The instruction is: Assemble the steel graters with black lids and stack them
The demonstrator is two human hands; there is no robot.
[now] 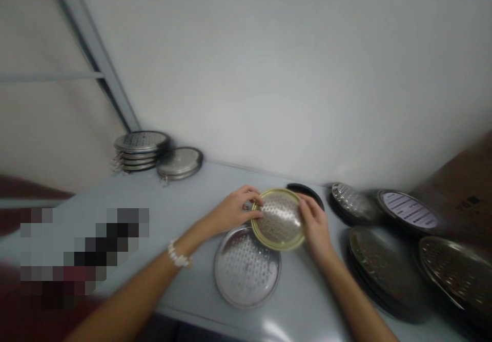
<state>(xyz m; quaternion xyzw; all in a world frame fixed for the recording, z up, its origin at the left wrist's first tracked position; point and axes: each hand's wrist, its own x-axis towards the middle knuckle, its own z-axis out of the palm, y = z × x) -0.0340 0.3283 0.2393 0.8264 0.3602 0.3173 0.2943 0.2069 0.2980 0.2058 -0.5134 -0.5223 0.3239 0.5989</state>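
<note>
A round perforated disc with a gold rim (279, 220) is held tilted just above the grey table (184, 203). My left hand (234, 209) grips its left edge with fingers curled. My right hand (315, 225) clasps its right edge. Below it a silver perforated disc (246, 270) lies flat on the table, partly covered by the gold one. A bead bracelet (179, 256) is on my left wrist.
A stack of silver perforated discs (141, 149) and a single one (180, 162) sit at the far left by the wall. A black round piece (307, 192) lies behind the gold disc. Several dark discs (384, 260) crowd the right side. The table's front edge is near.
</note>
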